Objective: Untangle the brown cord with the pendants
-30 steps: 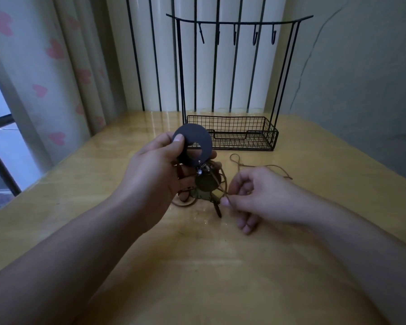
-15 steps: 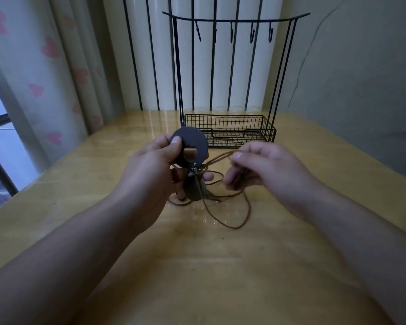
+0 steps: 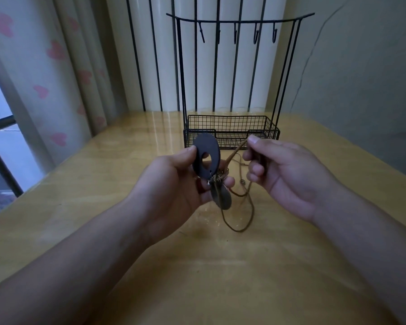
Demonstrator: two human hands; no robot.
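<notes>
- The left hand (image 3: 171,184), at the centre of the frame, has its grip clamped on a flat black ring-shaped pendant with an oval hole (image 3: 206,158): the thumb lies on the ring's left edge and the fingers curl behind it
- Below the ring, a cluster of small metal links and a dull bronze oval disc pendant (image 3: 223,198) hangs just beside the left fingertips
- The right hand (image 3: 284,177), right of centre, pinches the thin brown cord (image 3: 235,153) between thumb and forefinger, its other fingers curled
- From that pinch the cord runs down and left to the pendant cluster, taut and raised above the tabletop
- More of the cord droops in loose loops below the pendants, the lowest loop near the glossy yellow wooden tabletop (image 3: 103,195); whether it touches cannot be told
- A black wire rack with a mesh basket and a row of hooks on top (image 3: 231,130) stands at the tabletop's far edge, in the upper middle
- A pale curtain with pink hearts (image 3: 45,78) hangs at the upper left
</notes>
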